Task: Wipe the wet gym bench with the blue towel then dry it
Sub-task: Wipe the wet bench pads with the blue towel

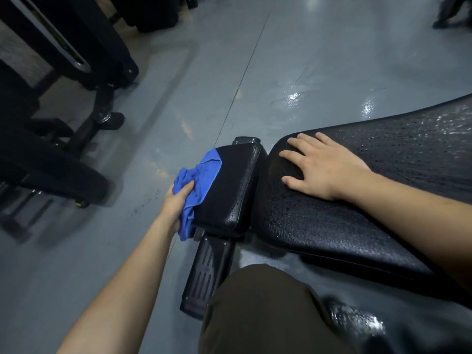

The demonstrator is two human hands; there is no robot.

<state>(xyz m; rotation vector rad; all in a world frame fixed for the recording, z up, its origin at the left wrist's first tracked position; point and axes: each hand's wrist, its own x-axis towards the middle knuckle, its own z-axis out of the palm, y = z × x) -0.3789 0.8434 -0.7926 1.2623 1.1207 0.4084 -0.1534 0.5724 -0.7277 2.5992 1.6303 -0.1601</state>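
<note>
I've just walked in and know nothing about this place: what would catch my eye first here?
Probably the bright blue towel, bunched in the person's left hand and pressed on the left edge of the small black seat pad. Next, the right hand lying flat on the long black bench pad, which glistens with water droplets. Wet patches also shine on the grey floor beyond the bench.

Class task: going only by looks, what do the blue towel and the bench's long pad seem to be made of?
Blue towel: soft woven or terry cloth, matte; it bunches and folds in the left hand.
Long pad: probably black vinyl or faux leather, pebbled and glossy; droplets bead on it under the right hand.
</note>
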